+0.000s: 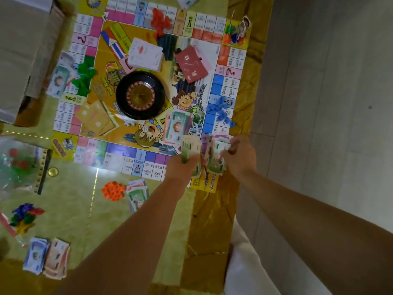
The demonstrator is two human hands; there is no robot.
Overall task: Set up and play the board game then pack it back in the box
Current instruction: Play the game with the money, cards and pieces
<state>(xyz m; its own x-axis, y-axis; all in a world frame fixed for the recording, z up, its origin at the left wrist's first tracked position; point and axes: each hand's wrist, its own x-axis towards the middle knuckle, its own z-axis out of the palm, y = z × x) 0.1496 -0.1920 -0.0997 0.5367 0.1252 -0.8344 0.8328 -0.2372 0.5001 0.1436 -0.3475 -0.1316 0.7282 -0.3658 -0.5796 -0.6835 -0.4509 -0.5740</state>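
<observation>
A brown cardboard box (25, 50) sits at the far left edge of the glossy, marbled yellow-green table (70, 209). Below it lies a crinkled clear plastic bag (17, 165) with red and green bits inside, then a small heap of mixed plastic pieces (24, 216). Nearest the person are two flat stacks of paper notes, one bluish (36, 257) and one pink (57, 259).

The square printed board (119, 152) lies flat, its edge ringed with coloured rectangles. Green plastic pieces (84, 76) are piled on its left side. A round black roulette wheel (140, 95) stands at its middle, with a thick white card deck (145, 54) just beyond and a small white die (145, 129) nearer. Orange pieces (112, 190) cluster on the table just off the near edge of the board, beside more notes (138, 196).

Over the near right corner of the board, the left hand (182, 167) curls its fingers round a fanned wad of green notes (191, 147). Just beside it, the right hand (240, 156) pinches a second bunch (215, 160) — thin, soft-edged paper, blurred. Blue pieces (220, 109) lie scattered on the right edge of the board, and pale grey floor tiles (319, 81) stretch beyond the table.
</observation>
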